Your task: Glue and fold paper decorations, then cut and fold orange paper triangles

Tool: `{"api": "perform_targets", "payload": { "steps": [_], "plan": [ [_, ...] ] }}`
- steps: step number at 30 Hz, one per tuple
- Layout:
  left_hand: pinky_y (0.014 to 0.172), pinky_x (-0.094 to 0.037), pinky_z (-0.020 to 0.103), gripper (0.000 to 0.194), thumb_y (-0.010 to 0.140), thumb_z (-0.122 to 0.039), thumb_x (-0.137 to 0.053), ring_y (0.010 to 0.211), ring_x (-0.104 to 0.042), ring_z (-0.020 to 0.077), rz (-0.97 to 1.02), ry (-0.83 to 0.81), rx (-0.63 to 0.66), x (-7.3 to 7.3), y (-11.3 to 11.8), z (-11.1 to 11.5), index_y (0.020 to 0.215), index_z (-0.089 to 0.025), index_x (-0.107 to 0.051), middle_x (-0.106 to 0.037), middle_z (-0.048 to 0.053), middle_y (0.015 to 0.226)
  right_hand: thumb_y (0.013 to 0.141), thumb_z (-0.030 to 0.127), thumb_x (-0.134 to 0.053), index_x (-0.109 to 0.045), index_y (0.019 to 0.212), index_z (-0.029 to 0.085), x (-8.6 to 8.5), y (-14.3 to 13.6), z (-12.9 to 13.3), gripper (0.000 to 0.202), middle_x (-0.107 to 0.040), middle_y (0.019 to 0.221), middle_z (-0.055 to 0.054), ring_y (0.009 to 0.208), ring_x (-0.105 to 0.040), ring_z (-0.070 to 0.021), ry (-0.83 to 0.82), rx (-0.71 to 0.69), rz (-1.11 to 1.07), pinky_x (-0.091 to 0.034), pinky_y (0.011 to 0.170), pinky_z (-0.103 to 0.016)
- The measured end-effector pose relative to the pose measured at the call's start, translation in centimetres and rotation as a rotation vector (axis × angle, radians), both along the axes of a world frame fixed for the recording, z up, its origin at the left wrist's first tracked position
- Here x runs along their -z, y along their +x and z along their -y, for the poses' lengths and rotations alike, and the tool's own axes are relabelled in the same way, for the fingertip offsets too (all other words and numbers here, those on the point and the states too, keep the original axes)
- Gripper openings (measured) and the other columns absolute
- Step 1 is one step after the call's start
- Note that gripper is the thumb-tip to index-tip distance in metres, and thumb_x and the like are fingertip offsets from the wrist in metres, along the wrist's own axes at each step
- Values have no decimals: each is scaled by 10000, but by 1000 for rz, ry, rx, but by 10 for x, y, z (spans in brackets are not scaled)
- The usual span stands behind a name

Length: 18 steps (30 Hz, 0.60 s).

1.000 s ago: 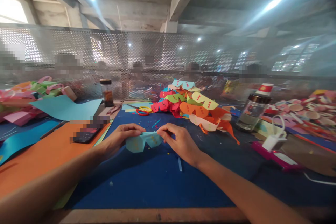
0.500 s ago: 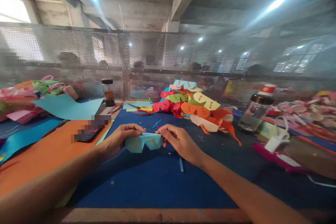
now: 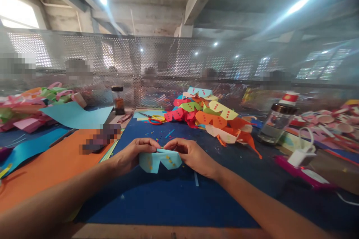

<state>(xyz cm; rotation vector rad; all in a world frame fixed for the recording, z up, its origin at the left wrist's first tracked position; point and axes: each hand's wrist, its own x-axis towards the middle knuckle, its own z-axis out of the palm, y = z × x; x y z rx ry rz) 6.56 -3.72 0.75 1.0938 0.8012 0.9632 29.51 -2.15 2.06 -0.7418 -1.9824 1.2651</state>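
A light blue folded paper mask (image 3: 160, 161) with yellow-orange dots and a notch in its lower edge is held just above the blue table cover (image 3: 157, 201). My left hand (image 3: 137, 153) pinches its top left part. At its top right, my right hand (image 3: 189, 152) grips the paper, fingertips close to those of the left. What lies behind the paper is hidden. Beyond the hands are scissors (image 3: 156, 119) with red and yellow handles and a heap of similar dotted paper masks (image 3: 207, 115) in several colours.
Orange paper (image 3: 56, 164), a light blue sheet (image 3: 81, 115) and a blurred dark object (image 3: 98, 140) lie left. A dark-lidded jar (image 3: 118, 101) stands behind. To the right are a bottle (image 3: 276, 123) and a magenta power strip (image 3: 303, 173). A perforated screen (image 3: 162, 52) closes the back.
My right hand has moved left along the mask's top edge, bringing both hands closer together. The mask appears slightly lower and further right, and the whole view has shifted a little.
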Motion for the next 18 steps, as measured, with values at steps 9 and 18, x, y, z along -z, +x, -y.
{"api": "perform_targets", "payload": {
  "steps": [9, 18],
  "plan": [
    [514, -474, 213, 338, 608, -341, -894, 555, -602, 110, 3, -1, -18, -5, 10, 2, 821, -137, -728, -688, 22, 705, 744, 278, -817, -661, 1008, 220, 2, -3, 6, 312, -696, 904, 3, 757, -606, -136, 14, 22, -53, -453, 677, -258],
    [478, -427, 188, 361, 600, -376, -911, 518, -565, 84, -8, 15, -28, -7, 20, 3, 791, -147, -707, -654, -2, 662, 755, 188, -760, -669, 972, 204, -1, -1, 8, 235, -698, 892, -5, 805, -640, -159, 181, 83, -53, -481, 712, -263]
  ]
}}
